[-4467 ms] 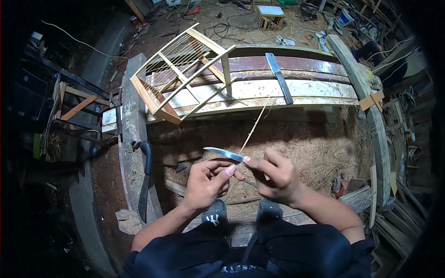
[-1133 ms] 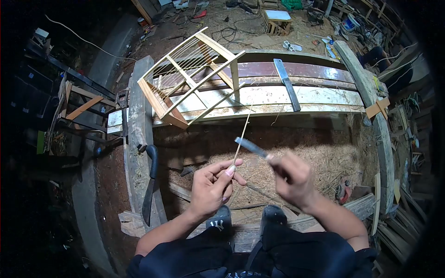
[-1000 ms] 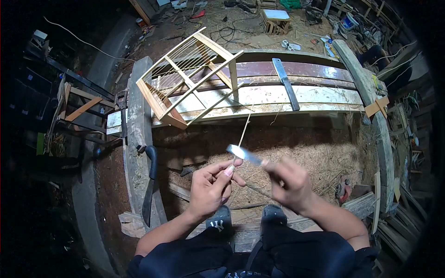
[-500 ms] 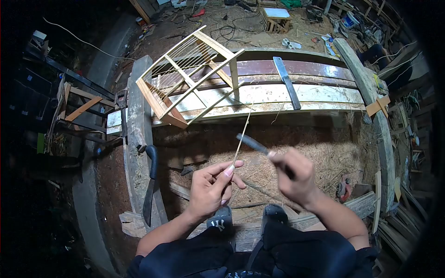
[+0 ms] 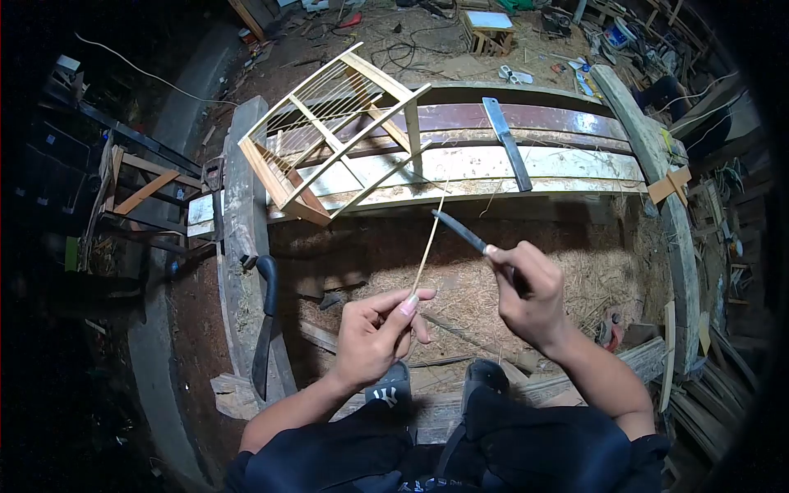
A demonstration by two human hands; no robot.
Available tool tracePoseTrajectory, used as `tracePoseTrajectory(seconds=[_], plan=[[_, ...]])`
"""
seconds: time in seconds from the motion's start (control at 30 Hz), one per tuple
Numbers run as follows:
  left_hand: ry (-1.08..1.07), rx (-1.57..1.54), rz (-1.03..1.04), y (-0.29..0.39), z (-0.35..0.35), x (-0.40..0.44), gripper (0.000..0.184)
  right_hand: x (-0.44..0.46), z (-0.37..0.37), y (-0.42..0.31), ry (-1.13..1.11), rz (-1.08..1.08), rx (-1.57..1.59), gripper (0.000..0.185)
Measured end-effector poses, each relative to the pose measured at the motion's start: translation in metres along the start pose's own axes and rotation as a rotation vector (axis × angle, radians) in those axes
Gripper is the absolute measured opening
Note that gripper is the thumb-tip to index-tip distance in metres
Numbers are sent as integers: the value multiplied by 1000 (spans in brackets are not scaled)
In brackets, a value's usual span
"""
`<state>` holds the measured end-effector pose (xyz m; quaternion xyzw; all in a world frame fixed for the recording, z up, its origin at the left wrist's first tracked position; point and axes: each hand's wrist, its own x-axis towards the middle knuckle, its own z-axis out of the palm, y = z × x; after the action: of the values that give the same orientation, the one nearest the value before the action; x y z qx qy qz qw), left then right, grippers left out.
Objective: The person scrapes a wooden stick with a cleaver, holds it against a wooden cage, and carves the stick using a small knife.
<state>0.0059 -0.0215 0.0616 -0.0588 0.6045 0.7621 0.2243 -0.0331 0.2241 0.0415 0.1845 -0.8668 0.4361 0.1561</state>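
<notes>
My left hand [image 5: 371, 338] is closed, pinching the lower end of a thin bamboo strip [image 5: 428, 246] between thumb and fingers. The strip points up and away, toward the bench. My right hand [image 5: 532, 294] is closed round the handle of a knife [image 5: 462, 232], most of the handle hidden in the fist. Its dark blade slants up to the left, and the tip meets the strip near its upper end. Beyond my hands, a slatted wooden frame [image 5: 333, 141] with thin parallel rods rests tilted on the bench [image 5: 460, 164].
A cleaver-like blade [image 5: 509, 146] lies on the bench. On the left beam [image 5: 244, 222] rests a curved black-handled blade [image 5: 266, 300]. Shavings [image 5: 460, 316] cover the ground between bench and feet. A small crate [image 5: 489, 34] stands behind; scrap wood is piled at right.
The knife has moved up along the strip toward its far end, and my right hand has shifted slightly up and right. My left hand keeps its pinch nearly in place.
</notes>
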Motion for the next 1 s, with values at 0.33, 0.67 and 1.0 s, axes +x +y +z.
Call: tracePoseTrajectory(seconds=[0.33, 0.67, 1.0], plan=[[31, 116, 16, 0, 2, -2, 30, -7, -11, -16, -167, -69, -76, 26], [14, 140, -100, -22, -16, 12, 41, 9, -5, 25, 64, 226, 9, 9], [-142, 286, -91, -29, -16, 7, 45, 19, -9, 25, -5, 779, 757, 22]])
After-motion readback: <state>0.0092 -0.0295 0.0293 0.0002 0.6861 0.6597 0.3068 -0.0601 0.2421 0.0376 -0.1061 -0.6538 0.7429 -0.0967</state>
